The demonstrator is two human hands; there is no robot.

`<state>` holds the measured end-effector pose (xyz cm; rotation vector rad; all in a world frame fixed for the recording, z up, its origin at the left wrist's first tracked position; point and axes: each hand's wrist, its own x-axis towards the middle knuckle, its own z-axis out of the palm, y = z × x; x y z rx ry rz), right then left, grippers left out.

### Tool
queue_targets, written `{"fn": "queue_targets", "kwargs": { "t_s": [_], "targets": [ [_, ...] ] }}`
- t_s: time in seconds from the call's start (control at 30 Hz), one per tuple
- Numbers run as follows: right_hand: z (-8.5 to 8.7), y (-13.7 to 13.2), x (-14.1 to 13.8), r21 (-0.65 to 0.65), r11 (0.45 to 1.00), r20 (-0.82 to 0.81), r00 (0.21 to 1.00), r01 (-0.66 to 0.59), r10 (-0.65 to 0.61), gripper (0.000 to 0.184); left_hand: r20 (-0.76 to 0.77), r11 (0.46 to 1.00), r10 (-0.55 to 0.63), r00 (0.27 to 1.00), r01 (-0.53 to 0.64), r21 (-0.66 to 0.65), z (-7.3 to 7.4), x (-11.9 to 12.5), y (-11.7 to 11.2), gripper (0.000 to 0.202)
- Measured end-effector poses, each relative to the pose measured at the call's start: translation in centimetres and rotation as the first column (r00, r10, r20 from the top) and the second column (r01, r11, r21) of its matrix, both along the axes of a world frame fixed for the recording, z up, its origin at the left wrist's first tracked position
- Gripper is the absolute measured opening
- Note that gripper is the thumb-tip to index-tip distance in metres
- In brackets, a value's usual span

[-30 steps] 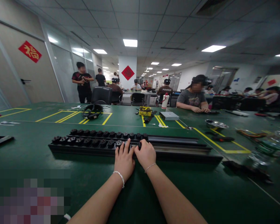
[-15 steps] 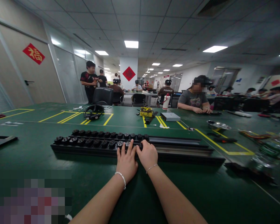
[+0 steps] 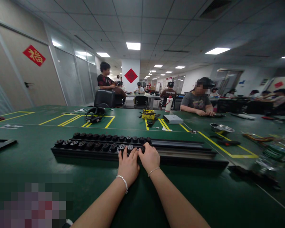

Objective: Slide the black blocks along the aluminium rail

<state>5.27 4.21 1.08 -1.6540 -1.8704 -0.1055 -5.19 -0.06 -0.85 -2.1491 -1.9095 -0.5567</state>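
Two long black rails (image 3: 190, 161) lie side by side across the green table in the head view. A row of black, socket-like modules (image 3: 97, 146) with slotted tops fills the left part of the front rail, and a similar row sits in the rear rail (image 3: 178, 143). My left hand (image 3: 128, 166) rests on the front rail with its fingers stretched out, fingertips against the modules near the row's right end. Just beside it, my right hand (image 3: 150, 159) is closed, thumb and fingers around a black module (image 3: 142, 148) at the end of that row. My fingers partly hide this module.
Beyond the rails are a headset (image 3: 94, 114), a yellow object with cables (image 3: 149, 114) and a grey box (image 3: 172, 119). Right of them stand a metal bowl (image 3: 222, 128) and a plastic bottle (image 3: 273, 153). Across the table sits a co-worker (image 3: 196, 101).
My left fingers have drawn in and lowered slightly, showing more of the modules behind them. My right hand stays at the same module. A standing person in the background has moved right.
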Motion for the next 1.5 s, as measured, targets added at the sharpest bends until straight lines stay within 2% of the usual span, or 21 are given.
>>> {"fn": "queue_targets", "kwargs": {
  "t_s": [0.5, 0.77, 1.03, 1.5],
  "targets": [
    [0.27, -0.06, -0.03, -0.044, 0.999, 0.024, 0.999, 0.032, -0.031, 0.016, -0.010, 1.000, 0.011, 1.000, -0.011, -0.018, 0.37, 0.12, -0.22, 0.052],
    [-0.12, 0.18, 0.11, 0.018, 1.000, 0.020, 1.000, -0.014, 0.014, 0.013, 0.000, 1.000, 0.005, 1.000, -0.005, 0.005, 0.19, 0.07, -0.16, 0.051],
    [0.14, 0.18, 0.05, -0.046, 0.999, 0.006, 1.000, 0.002, -0.001, 0.015, 0.013, 1.000, 0.016, 1.000, -0.015, -0.010, 0.45, 0.24, -0.33, 0.051],
    [0.26, 0.12, 0.13, -0.071, 0.997, -0.024, 1.000, 0.006, -0.008, 0.015, -0.005, 0.999, 0.026, 1.000, -0.026, -0.021, 0.47, 0.28, -0.27, 0.052]
  ]
}}
